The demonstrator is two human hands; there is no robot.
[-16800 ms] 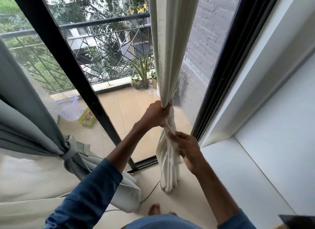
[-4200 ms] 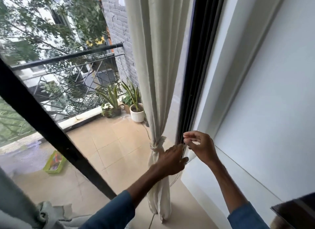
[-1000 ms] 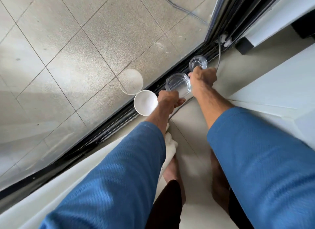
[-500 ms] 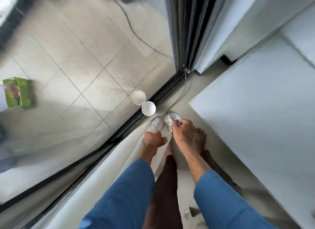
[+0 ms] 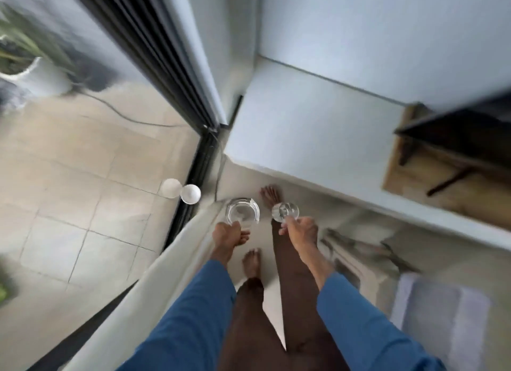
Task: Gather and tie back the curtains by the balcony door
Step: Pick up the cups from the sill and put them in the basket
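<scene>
The curtain [image 5: 154,282] lies slack along the floor beside the door track [image 5: 193,177], lower left. Left hand [image 5: 228,236] pinches the rim of a glass dish [image 5: 242,210], right hand [image 5: 300,229] grips a smaller glass [image 5: 284,211]. A white cup [image 5: 190,194] sits by the track.

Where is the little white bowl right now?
The white bowl sits on the floor by the dark door track, left of centre in the head view, just beyond the glass dish held in the left hand.
</scene>
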